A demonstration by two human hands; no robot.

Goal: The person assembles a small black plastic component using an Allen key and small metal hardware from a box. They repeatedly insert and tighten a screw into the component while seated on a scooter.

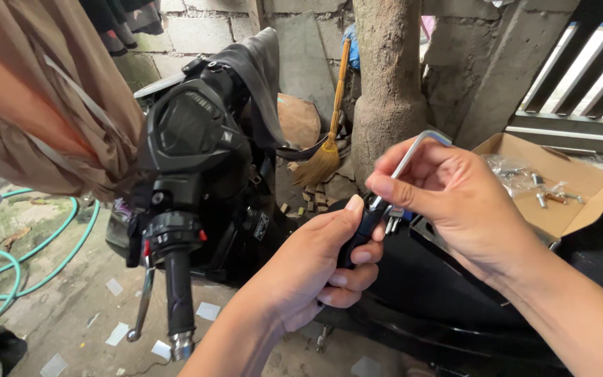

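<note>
My left hand (315, 269) grips a black holder (366, 230) with several metal hex keys sticking out of it, held over the motorcycle's black seat (420, 293). My right hand (448, 199) pinches one silver L-shaped hex key (417, 150) just above the holder, its bent end pointing up and to the right. The motorcycle's black handlebar with its grip (178, 286) and brake lever (142, 304) stands to the left of both hands.
An open cardboard box (574, 209) holding bolts and small plastic bags rests on the seat at right. A broom (326, 150) leans by a concrete post (389, 77). A green hose (50, 241) loops on the ground at left. Brown cloth (50, 91) hangs at upper left.
</note>
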